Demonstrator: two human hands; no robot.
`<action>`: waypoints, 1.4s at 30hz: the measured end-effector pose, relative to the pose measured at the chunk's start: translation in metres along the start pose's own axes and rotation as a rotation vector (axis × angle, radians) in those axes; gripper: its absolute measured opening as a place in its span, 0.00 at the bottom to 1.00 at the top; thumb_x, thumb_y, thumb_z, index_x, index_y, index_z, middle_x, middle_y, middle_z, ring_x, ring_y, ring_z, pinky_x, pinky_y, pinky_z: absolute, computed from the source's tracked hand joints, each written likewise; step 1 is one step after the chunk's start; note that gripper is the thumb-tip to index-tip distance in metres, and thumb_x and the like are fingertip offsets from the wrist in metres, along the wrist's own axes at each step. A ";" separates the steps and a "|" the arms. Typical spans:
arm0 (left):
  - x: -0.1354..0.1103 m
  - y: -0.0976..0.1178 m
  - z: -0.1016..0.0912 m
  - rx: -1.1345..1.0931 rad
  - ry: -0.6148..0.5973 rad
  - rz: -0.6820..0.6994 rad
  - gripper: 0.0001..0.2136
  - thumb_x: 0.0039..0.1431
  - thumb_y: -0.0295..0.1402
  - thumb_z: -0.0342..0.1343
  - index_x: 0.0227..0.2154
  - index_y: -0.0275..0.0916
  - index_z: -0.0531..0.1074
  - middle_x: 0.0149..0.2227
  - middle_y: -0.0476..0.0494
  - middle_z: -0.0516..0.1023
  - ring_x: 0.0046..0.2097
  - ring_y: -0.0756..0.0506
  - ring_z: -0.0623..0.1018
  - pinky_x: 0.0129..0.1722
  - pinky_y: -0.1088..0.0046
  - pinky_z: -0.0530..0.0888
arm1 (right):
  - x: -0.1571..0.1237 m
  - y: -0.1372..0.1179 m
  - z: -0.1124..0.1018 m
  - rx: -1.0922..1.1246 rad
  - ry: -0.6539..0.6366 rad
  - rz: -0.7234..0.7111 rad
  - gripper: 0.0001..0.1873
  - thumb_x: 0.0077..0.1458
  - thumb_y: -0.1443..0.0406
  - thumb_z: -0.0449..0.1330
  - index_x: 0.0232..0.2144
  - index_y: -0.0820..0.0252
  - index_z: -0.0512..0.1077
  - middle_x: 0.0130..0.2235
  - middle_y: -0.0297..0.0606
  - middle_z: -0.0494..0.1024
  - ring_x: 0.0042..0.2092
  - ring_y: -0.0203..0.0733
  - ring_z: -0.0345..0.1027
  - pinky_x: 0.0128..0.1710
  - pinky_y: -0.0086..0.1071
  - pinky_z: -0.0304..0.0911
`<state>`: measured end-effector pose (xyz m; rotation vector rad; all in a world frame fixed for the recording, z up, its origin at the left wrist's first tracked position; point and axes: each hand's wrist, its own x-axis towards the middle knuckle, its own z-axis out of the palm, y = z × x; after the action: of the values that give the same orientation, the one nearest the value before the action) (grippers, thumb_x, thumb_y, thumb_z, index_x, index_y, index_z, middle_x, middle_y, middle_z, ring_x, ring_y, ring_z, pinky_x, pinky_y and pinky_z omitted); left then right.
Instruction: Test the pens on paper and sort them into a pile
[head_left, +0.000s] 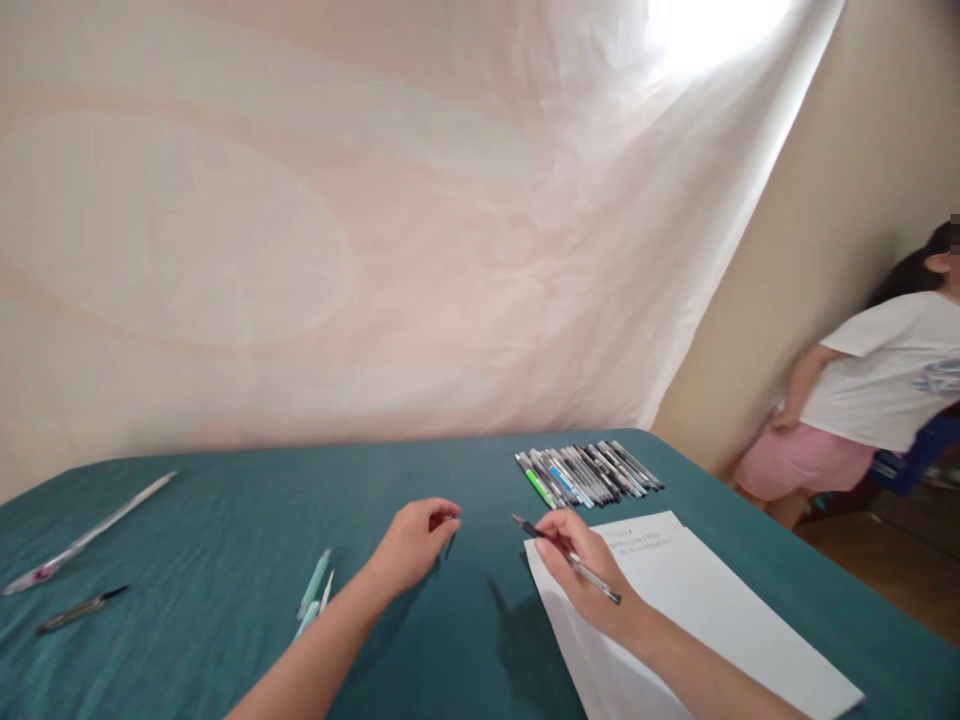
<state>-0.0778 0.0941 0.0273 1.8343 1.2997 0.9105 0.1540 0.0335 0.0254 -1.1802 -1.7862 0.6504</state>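
My right hand (581, 565) is closed around a gel pen (594, 578) with a clear barrel and a black grip, its bare tip pointing left. That hand is over the upper left part of a stack of white paper (720, 610), where a few lines of small handwriting show near the top. To the left, my left hand (420, 540) is pinched above the cloth on a small dark pen cap (450, 545), most of it hidden by the fingers. Left of my left forearm lie several mint-green pens (313, 583), partly covered by the arm.
A row of many pens (589, 474) lies at the back right of the green-covered table (225, 530). At the left are a dark pen (81, 611) and a long clear plastic wrapper (94, 535). A pale curtain hangs behind. Beyond the right edge stands a person (877, 380).
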 end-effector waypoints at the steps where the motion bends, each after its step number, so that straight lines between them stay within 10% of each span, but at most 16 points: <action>1: 0.000 0.000 0.008 -0.228 0.025 -0.046 0.10 0.48 0.34 0.55 0.32 0.36 0.74 0.29 0.43 0.76 0.33 0.46 0.74 0.36 0.71 0.69 | 0.003 -0.003 0.009 -0.006 0.030 -0.035 0.08 0.54 0.61 0.52 0.36 0.59 0.64 0.29 0.34 0.69 0.28 0.35 0.62 0.27 0.27 0.59; 5: -0.004 -0.002 0.035 -0.875 0.113 -0.245 0.12 0.43 0.35 0.61 0.31 0.33 0.73 0.27 0.46 0.74 0.29 0.51 0.73 0.37 0.73 0.70 | 0.002 -0.001 0.034 -0.028 0.128 -0.186 0.09 0.53 0.64 0.52 0.38 0.58 0.64 0.33 0.37 0.67 0.30 0.36 0.62 0.30 0.30 0.60; 11: -0.009 -0.013 0.048 -1.168 0.220 -0.333 0.08 0.45 0.31 0.62 0.27 0.33 0.71 0.26 0.46 0.74 0.30 0.53 0.73 0.38 0.76 0.71 | -0.012 0.006 0.039 -0.091 -0.041 -0.331 0.13 0.53 0.68 0.49 0.42 0.57 0.64 0.35 0.39 0.68 0.31 0.38 0.63 0.31 0.32 0.61; 42: -0.020 -0.001 0.052 -0.915 -0.025 -0.214 0.16 0.49 0.41 0.56 0.37 0.38 0.62 0.26 0.50 0.71 0.30 0.51 0.73 0.35 0.71 0.70 | -0.006 0.008 0.042 -0.219 -0.063 -0.404 0.19 0.54 0.71 0.48 0.47 0.55 0.65 0.38 0.41 0.72 0.37 0.38 0.67 0.37 0.31 0.64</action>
<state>-0.0390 0.0677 -0.0026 0.9690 0.8152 1.1056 0.1219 0.0331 -0.0029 -0.9020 -2.1115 0.2624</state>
